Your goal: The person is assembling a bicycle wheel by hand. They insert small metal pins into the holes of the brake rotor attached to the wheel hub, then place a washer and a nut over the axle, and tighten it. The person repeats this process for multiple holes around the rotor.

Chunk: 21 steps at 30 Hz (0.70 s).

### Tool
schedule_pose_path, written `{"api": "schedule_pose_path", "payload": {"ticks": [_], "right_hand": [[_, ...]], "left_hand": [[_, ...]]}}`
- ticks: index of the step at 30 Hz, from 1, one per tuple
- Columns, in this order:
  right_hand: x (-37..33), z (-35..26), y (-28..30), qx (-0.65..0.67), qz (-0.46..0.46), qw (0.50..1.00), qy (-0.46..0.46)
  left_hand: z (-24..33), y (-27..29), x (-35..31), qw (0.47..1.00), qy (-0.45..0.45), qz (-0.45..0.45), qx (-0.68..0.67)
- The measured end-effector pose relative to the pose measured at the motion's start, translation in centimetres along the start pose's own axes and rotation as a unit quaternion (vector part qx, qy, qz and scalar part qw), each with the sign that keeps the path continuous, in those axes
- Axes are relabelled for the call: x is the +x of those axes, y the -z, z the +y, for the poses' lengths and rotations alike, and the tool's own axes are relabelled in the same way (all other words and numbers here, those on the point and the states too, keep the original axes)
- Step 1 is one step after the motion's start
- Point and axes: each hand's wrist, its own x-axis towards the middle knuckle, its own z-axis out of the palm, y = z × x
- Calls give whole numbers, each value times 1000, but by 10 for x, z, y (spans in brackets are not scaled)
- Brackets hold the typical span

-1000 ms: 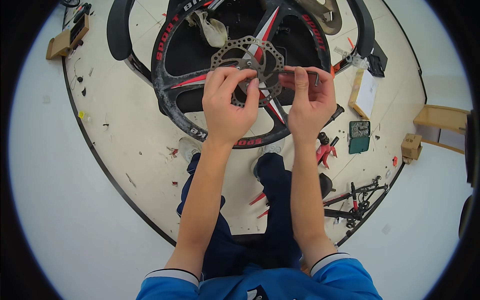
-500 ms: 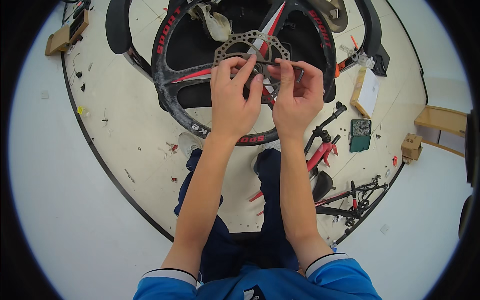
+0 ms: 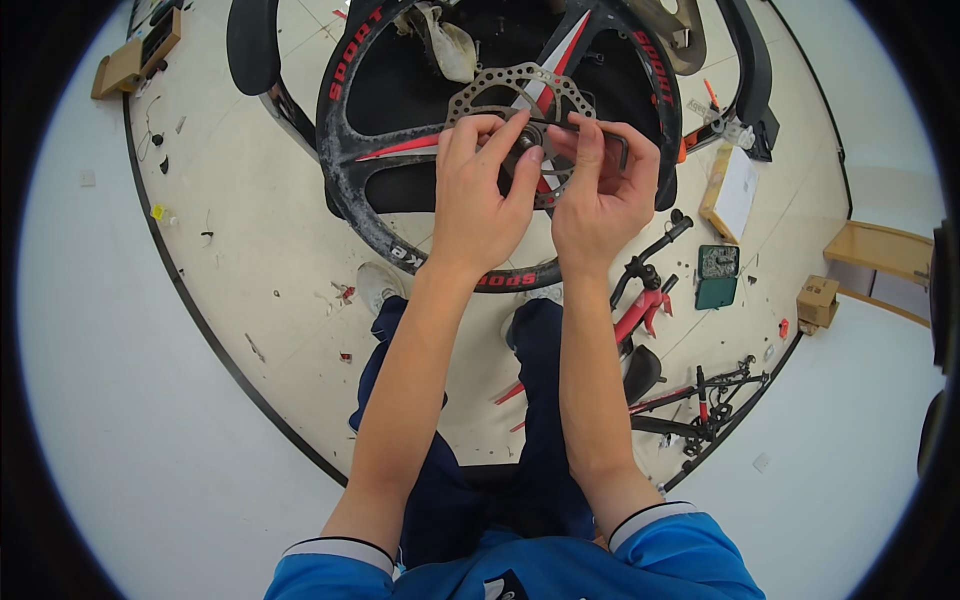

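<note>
A black L-shaped hex key [image 3: 624,152] lies across the wheel's middle, pinched between the thumb and fingers of my right hand [image 3: 606,195]. Its long arm points left and its bent end sticks out past my fingers. My left hand [image 3: 480,200] is at the other end of the key, fingers curled in; anything small at their tips is hidden. Beneath both hands, a drilled metal brake disc [image 3: 470,97] sits at the hub of a black spoked bicycle wheel [image 3: 343,165] with red and white accents. The wheel lies flat on a black chair seat.
Black armrests [image 3: 254,50] flank the wheel. A cloudy plastic bag [image 3: 452,50] lies on it. At the right on the floor are a red bicycle frame [image 3: 632,318], a green case [image 3: 716,290], a white-topped box [image 3: 733,190], a cardboard box [image 3: 818,300] and a dark frame [image 3: 705,410].
The wheel, chair and both hands appear slightly farther right in the picture, as the view has shifted. My hands keep their hold at the hex key, with little other change.
</note>
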Motion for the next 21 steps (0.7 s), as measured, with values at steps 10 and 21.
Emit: {"api": "schedule_pose_path", "payload": {"ticks": [10,21], "right_hand": [[7,3,-1,-125,-98,972,174],[0,5,-8,-21,-45,999,-5]], "left_hand": [[-5,3,-3,999,-36,-16,37],[-2,0,3,999,-27,-2,41]]}}
